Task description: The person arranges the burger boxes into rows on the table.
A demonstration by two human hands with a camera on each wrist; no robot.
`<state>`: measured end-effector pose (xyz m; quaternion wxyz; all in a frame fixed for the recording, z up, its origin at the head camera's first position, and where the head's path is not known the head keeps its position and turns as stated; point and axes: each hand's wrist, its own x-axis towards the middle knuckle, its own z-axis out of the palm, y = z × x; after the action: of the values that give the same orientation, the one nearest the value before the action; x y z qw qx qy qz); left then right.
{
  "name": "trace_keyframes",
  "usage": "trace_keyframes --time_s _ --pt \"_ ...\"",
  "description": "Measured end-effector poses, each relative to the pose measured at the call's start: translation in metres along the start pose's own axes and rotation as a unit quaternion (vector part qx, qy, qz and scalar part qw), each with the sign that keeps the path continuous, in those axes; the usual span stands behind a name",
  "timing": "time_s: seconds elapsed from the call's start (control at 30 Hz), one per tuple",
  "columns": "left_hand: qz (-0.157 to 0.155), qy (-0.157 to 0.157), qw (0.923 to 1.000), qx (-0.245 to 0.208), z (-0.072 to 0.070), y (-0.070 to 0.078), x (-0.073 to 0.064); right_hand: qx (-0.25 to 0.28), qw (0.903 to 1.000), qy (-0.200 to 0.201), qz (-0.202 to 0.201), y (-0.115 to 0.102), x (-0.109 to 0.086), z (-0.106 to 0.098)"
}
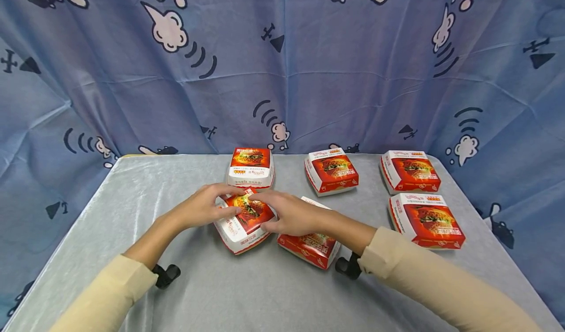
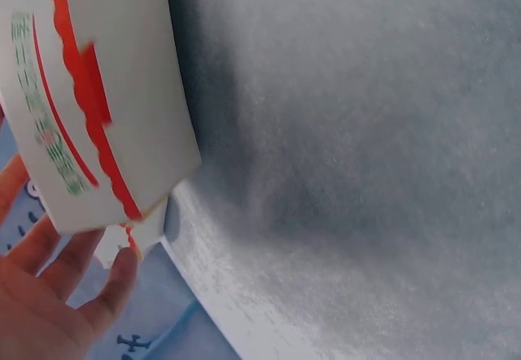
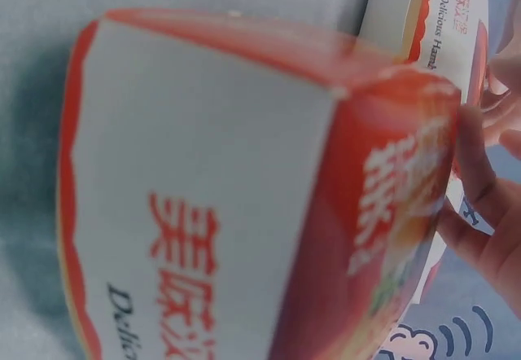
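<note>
A red and white hamburger box [image 1: 249,219] lies askew on the table, left of centre, with both hands around its top. My left hand [image 1: 205,207] is at its left side, thumb over the printed lid and fingers near the back corner. In the left wrist view, the left fingers [image 2: 69,266] stand spread and fairly straight beside the box [image 2: 130,99]. My right hand [image 1: 295,214] comes from the right, fingers stretched over the lid and thumb low at the right corner. Another hamburger box [image 1: 311,248] sits partly hidden under the right hand and wrist.
Behind the hands stands a hamburger box [image 1: 250,167], with another box [image 1: 332,171] right of it. Two more boxes, one farther back [image 1: 410,171] and one nearer [image 1: 425,221], are at the right. A grey cloth covers the table [image 1: 212,293]; a blue patterned curtain [image 1: 282,52] hangs behind.
</note>
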<state>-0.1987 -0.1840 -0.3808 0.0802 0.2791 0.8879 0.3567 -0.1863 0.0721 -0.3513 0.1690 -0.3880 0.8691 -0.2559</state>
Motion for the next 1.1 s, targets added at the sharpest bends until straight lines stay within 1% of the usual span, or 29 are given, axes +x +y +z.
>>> trace_keyframes --time_s 0.2,0.33,0.43,0.53,0.67,0.77,0.83,1.0,1.1 --pt "0.005 0.005 0.9999 -0.013 -0.0017 -0.0011 -0.0018 -0.002 1.0 -0.003 0.002 0.001 0.0013 -0.0012" --pt "0.005 0.012 0.9999 -0.006 -0.0019 -0.0016 -0.0021 -0.002 1.0 0.0 -0.001 0.0019 0.0018 -0.0019" --pt "0.004 0.014 0.9999 -0.005 -0.0019 -0.0009 -0.0027 0.01 0.9999 -0.001 0.005 0.0032 0.0019 -0.0025" --pt "0.002 0.003 0.9998 -0.018 -0.0016 -0.0004 -0.0031 0.019 0.9997 -0.005 0.014 0.0049 0.0018 -0.0033" --pt "-0.001 -0.019 0.9994 -0.03 -0.0014 -0.0009 -0.003 0.018 0.9997 -0.004 0.016 0.0069 0.0014 -0.004" --pt "0.0 -0.023 0.9993 -0.028 -0.0016 -0.0009 -0.0028 0.02 0.9997 -0.003 0.015 0.0069 0.001 -0.0042" --pt "0.003 -0.018 0.9996 -0.023 -0.0019 -0.0012 -0.0027 0.024 0.9994 -0.008 0.023 0.0063 0.0006 -0.0045" --pt "0.007 -0.005 0.9998 -0.017 -0.0024 -0.0027 -0.0027 0.026 0.9977 -0.017 0.061 0.0038 -0.0003 -0.0047" --pt "0.005 0.0 0.9998 -0.019 -0.0028 -0.003 -0.0034 0.025 0.9971 -0.015 0.07 0.0027 -0.0007 -0.0042"
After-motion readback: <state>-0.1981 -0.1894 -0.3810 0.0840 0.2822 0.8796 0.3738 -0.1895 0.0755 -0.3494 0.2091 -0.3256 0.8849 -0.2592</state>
